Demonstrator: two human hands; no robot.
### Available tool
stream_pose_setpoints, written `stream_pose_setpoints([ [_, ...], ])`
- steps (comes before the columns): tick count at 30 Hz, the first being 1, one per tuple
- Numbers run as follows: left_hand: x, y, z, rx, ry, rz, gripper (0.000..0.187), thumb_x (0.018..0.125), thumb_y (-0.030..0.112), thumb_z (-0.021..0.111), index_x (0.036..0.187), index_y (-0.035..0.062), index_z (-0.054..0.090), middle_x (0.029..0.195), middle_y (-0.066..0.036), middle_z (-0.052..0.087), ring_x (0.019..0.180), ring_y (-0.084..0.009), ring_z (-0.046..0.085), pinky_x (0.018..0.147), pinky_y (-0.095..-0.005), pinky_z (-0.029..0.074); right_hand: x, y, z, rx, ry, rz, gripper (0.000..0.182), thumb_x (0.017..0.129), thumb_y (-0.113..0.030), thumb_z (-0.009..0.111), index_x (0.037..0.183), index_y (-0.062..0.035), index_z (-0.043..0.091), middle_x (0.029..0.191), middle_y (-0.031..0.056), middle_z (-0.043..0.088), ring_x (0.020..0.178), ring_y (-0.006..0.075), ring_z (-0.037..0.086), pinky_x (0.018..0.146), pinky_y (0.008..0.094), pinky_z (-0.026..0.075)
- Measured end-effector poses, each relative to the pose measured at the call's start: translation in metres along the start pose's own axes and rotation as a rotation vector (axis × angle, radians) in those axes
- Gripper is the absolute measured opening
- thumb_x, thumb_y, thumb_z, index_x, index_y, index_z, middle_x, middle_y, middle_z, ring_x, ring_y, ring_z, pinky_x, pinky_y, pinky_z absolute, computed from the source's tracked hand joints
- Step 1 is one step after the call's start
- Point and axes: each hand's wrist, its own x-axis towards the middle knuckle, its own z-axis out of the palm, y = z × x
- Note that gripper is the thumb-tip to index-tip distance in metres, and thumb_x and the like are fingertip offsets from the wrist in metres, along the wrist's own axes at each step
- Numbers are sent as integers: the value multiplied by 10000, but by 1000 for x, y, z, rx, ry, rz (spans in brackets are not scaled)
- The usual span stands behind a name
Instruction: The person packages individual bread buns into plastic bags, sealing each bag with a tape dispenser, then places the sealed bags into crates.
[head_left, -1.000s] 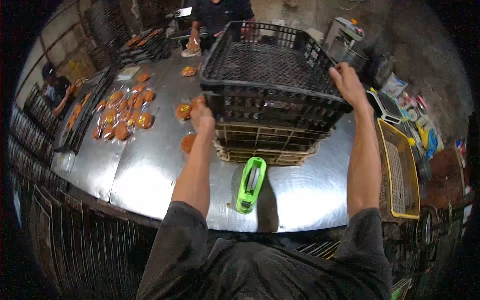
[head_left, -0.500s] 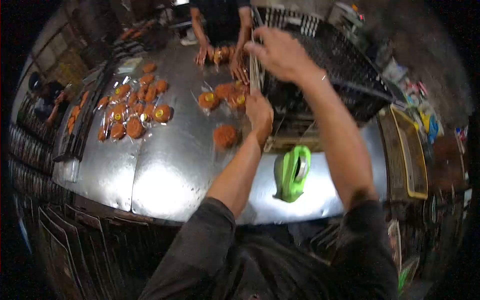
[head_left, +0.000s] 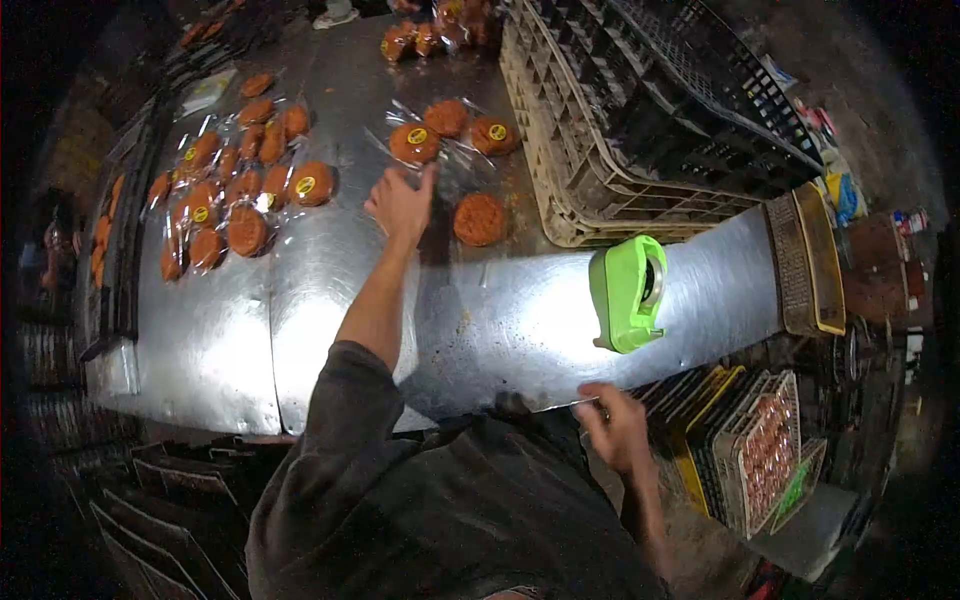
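Observation:
My left hand point(head_left: 401, 208) reaches over the metal table, just below a wrapped orange-brown cake point(head_left: 414, 144) with a yellow label. Its fingers are apart and nothing shows in them. An unwrapped cake point(head_left: 480, 219) lies to the right of this hand. My right hand point(head_left: 612, 425) is low at the table's front edge, fingers partly curled; whether it holds anything is too small to tell. The green tape dispenser point(head_left: 628, 295) stands on the table above it.
Several wrapped cakes point(head_left: 247, 230) cover the table's left part. Stacked crates point(head_left: 575, 190) stand at the back right, with a yellow-rimmed crate point(head_left: 822, 262) beyond. More wrapped cakes point(head_left: 398, 42) lie at the back. Upright crates point(head_left: 765, 455) stand below the table at right.
Both hands have left the crates: my left hand moved left towards the wrapped cakes, my right hand down to the table's front edge. The view has shifted, and the co-worker's hands are no longer clearly visible.

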Motion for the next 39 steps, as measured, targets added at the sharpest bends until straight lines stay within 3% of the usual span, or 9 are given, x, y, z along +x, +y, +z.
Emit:
stream_pose_setpoints([
  [8,-90,30,30,324,-378,616,856,722,513,741,1345,23,416,1412,-259,338,1281,-434,362,975,-495,453,56,-10,-8,-20,182,15,394,812,-164,729,1143,-22,571,1106,175,631,977,365,615,839,431,499],
  [12,-120,43,-26,-456,-1098,319,772,833,506,665,1355,-12,434,1266,-268,537,1077,-348,599,907,-444,488,103,-7,25,-316,248,-348,653,780,-212,753,1337,-52,452,1335,199,459,1181,405,465,1008,493,382],
  [14,-135,71,-110,-998,-1471,-359,780,913,599,509,1369,-29,428,1195,-211,599,1044,-279,610,863,-368,491,105,3,41,36,207,-372,727,758,-263,791,1329,-8,421,1229,227,533,1111,408,524,1007,477,394],
  [17,-169,62,-95,-1368,-957,-520,727,964,608,377,1320,-17,480,1077,-152,639,919,-215,615,789,-294,483,107,-7,59,544,270,-233,627,834,-275,727,1293,4,404,1148,243,567,1051,353,581,926,435,444],
  [21,-202,68,-53,-1001,-269,-142,499,1022,422,392,1174,-27,549,931,-87,612,804,-154,560,728,-281,467,115,-4,44,652,67,-151,327,939,-259,585,1102,5,480,1036,183,588,922,284,607,830,382,472],
  [25,-253,147,-72,-742,-20,302,230,984,160,493,996,-33,617,846,-109,615,801,-172,595,710,-304,481,107,2,-25,534,302,-427,184,935,-177,574,921,4,546,877,103,592,799,197,574,726,302,463],
  [32,-289,202,-34,-885,52,287,285,1003,180,466,847,-23,590,733,-73,587,682,-146,556,659,-287,469,82,61,-82,920,351,-327,179,1016,-192,468,958,-25,499,894,88,602,840,161,595,815,309,486],
  [36,-275,217,-27,-669,-525,98,258,1004,211,473,932,-19,564,843,-102,574,731,-151,534,669,-291,451,77,80,-102,1215,256,-346,192,1028,-237,435,991,-49,434,890,120,634,836,179,616,817,326,497],
  [39,-303,244,-10,-754,284,701,270,974,210,542,1103,-24,503,995,-96,560,958,-157,531,868,-303,434,73,73,-116,1434,194,-212,227,1029,-274,431,962,-57,442,889,109,668,814,150,601,801,293,466],
])
